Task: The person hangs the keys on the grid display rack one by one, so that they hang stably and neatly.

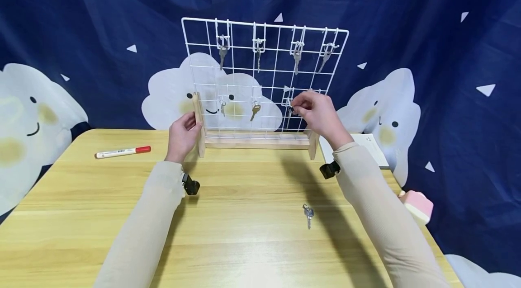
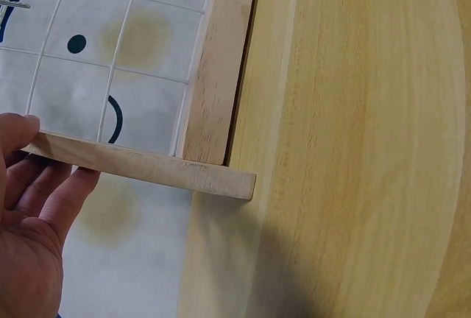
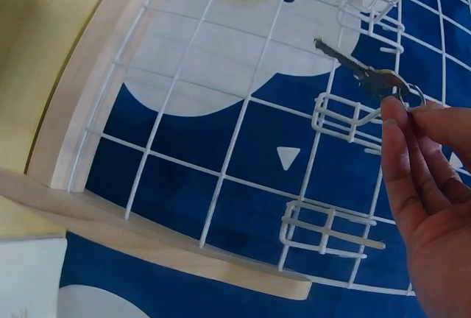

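My left hand (image 1: 183, 136) grips the left wooden upright (image 2: 147, 171) of a white wire grid rack, thumb on one side and fingers on the other. In front of the grid, my right hand (image 1: 319, 114) pinches a key (image 3: 372, 79) by its small ring. The key is close to a white wire hook (image 3: 342, 119) in the lower row; whether the ring touches it I cannot tell. Several keys hang from the upper hooks, among them a silver key (image 1: 297, 55). In the lower row hang a small key (image 1: 223, 106) and a brass-coloured key (image 1: 255, 110).
A loose key (image 1: 309, 216) with a ring lies on the wooden table (image 1: 244, 188) between my forearms. At left is a red-capped marker (image 1: 122, 152). Behind my right wrist lies a white sheet or booklet (image 1: 372, 148). A pink and white object (image 1: 418, 206) sits at the right edge.
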{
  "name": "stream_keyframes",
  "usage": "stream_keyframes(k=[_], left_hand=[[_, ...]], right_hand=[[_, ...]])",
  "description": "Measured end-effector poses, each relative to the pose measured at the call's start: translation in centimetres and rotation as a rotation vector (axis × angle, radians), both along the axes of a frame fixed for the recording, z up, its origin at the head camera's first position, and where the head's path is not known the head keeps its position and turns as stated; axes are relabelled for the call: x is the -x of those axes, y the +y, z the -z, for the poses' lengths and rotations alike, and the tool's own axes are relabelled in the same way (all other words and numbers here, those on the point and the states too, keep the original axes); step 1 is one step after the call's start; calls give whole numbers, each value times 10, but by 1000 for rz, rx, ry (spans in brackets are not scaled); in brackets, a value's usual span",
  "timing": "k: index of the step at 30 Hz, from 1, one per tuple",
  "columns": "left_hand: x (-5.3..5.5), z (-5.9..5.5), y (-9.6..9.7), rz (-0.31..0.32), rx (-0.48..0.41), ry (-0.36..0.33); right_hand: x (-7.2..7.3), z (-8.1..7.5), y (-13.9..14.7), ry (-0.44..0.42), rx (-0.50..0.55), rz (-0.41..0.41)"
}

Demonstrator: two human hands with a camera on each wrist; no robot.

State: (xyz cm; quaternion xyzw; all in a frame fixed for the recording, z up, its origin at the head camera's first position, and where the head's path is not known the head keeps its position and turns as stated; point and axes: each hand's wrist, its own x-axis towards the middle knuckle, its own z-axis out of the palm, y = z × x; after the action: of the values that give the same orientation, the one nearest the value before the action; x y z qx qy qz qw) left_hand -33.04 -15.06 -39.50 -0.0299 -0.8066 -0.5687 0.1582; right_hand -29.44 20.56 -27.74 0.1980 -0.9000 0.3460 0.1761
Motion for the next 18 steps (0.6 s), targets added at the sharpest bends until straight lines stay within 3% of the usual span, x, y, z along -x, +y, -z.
stream_keyframes(k=[13, 18], left_hand=[[0, 0, 1, -2, -14, -13], [-2, -2, 1, 3, -25, -20]], right_hand=[[11, 9, -4, 136, -107, 59], [10, 14, -1, 153, -72, 41]])
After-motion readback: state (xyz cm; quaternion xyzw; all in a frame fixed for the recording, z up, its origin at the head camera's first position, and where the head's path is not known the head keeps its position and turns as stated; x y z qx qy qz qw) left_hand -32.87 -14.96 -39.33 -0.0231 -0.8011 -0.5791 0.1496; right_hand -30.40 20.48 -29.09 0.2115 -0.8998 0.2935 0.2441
